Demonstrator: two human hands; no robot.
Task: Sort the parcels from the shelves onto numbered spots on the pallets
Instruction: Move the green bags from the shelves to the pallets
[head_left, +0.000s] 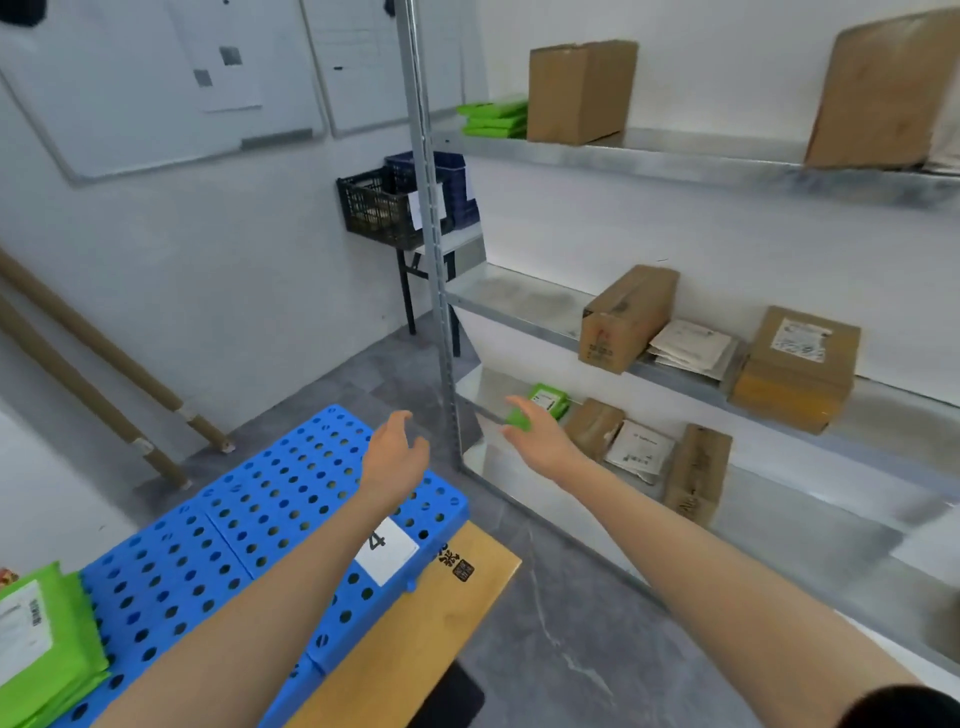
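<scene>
Open floor (545, 597) between blue pallet (249, 519) on the left and shelving on the right. At the bays' left edge, steel upright (441, 322). Lowest bay: green parcel (545, 402) far left, cardboard boxes (696, 467) crowding the right, middle shelf (509, 299) low overhead.

green parcel (549, 399): flat, lowest shelf (800, 535) left end | blue pallet (249, 499): label 4 (387, 551) near corner

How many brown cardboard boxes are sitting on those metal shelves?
6. Top shelf: a small box and a large box. Middle shelf: a long box and a labelled box. Bottom shelf: a squat box and an upright box. Others may be hidden beyond the right edge.
</scene>
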